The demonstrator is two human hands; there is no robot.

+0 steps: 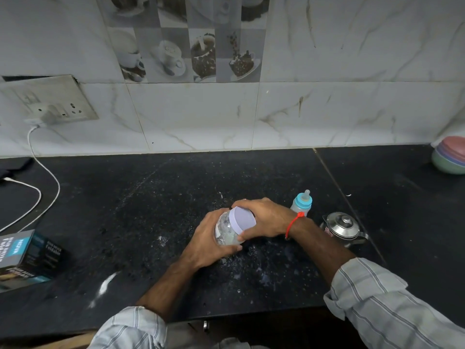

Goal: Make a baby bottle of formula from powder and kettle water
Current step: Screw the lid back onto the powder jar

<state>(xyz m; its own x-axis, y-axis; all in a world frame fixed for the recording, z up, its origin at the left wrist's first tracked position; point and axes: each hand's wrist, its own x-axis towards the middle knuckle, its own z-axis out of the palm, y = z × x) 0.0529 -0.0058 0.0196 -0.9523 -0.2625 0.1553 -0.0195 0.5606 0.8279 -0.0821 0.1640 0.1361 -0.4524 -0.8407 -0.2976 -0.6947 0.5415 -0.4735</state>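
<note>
A clear plastic jar (225, 231) with white powder inside is held just above the black countertop (151, 210), tilted toward me. My left hand (208, 244) wraps around its body from below. My right hand (264, 220) grips its pale lavender lid (242, 220) from the right. Behind my right wrist stands a baby bottle (302, 204) with a blue collar and a clear teat, upright. A small steel kettle (342, 229) with a knobbed lid sits to the right of my right forearm.
White powder specks are scattered on the counter near the jar. A dark printed box (27, 259) lies at the left edge. A white cable (47, 182) runs from the wall socket (50, 107). Stacked pastel bowls (450, 157) stand at the far right.
</note>
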